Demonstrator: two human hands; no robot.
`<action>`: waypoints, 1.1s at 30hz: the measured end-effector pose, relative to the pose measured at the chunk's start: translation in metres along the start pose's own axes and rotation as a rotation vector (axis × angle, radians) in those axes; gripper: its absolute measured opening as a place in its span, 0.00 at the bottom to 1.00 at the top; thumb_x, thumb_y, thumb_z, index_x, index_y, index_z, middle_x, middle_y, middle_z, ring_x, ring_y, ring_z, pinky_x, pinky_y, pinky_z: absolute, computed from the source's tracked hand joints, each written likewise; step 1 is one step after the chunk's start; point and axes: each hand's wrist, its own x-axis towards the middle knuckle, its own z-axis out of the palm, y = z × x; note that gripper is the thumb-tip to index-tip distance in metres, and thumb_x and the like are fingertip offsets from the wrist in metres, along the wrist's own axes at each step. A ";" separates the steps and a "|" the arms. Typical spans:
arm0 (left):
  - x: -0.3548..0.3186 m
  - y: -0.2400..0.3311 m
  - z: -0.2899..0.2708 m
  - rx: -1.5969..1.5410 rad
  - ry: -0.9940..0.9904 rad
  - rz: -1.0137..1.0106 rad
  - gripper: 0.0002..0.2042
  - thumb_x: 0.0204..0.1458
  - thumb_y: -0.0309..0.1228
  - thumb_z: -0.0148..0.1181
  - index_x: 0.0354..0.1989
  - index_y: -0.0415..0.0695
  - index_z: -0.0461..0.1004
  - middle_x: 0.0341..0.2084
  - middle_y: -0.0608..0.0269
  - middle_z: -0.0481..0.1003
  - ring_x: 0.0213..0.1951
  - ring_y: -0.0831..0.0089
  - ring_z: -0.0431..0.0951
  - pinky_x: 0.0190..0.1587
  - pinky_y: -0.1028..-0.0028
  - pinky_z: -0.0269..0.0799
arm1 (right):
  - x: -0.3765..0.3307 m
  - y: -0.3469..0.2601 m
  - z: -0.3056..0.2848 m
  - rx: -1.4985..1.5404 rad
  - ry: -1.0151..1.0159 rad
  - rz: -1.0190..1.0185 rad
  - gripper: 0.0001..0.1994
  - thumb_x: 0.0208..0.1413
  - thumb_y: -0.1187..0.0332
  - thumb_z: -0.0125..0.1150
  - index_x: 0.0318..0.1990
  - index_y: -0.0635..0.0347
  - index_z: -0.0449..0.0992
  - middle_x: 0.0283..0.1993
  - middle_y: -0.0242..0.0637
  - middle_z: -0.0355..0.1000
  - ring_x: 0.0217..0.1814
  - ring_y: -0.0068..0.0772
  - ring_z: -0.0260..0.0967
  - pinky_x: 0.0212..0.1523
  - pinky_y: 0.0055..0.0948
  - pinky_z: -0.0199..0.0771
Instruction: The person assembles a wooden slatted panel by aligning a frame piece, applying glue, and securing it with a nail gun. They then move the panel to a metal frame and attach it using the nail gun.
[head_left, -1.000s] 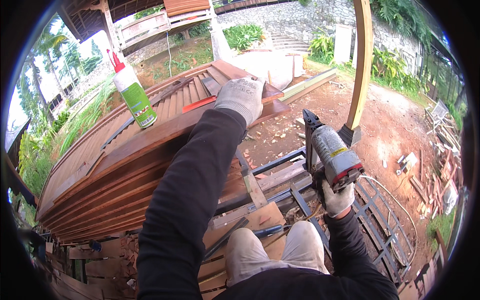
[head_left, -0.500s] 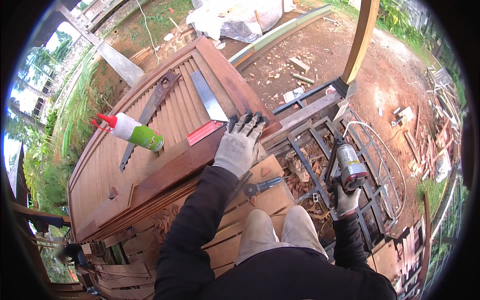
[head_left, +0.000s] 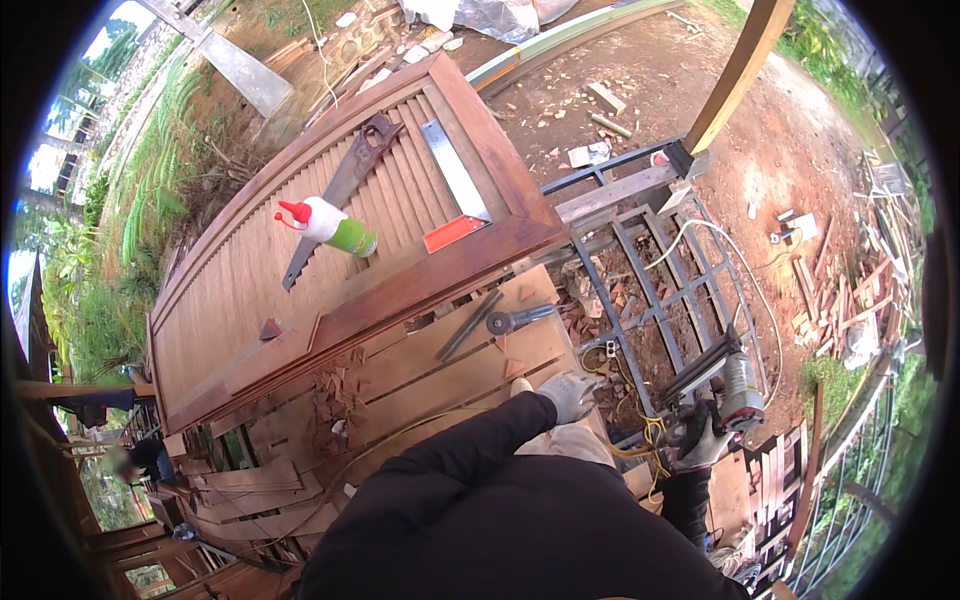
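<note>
My right hand, in a pale work glove, is closed round the handle of a silver and black nail gun, low on the right over the metal frame. My left hand, in a matching glove, is above my knee and holds nothing I can see; its fingers stretch to the right. Ahead lies a louvred wooden door panel. On it rest a handsaw, a try square with a red stock, and a white and green glue bottle with a red cap.
An angle grinder and a dark bar lie on the plank deck among wood offcuts. To the right is an open metal grid with a pale hose. A wooden post stands beyond. Another person is far left.
My left hand has left the door panel's edge and come back towards my knee. The nail gun has moved lower and to the right in my right hand. My view has shifted.
</note>
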 end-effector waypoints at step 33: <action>-0.044 -0.072 0.007 -0.038 -0.192 -0.471 0.20 0.51 0.34 0.56 0.55 0.56 0.79 0.50 0.56 0.80 0.54 0.57 0.78 0.57 0.63 0.71 | 0.097 -0.181 0.029 0.181 0.045 -0.113 0.21 0.69 0.58 0.49 0.63 0.58 0.68 0.29 0.27 0.66 0.27 0.25 0.63 0.40 0.37 0.73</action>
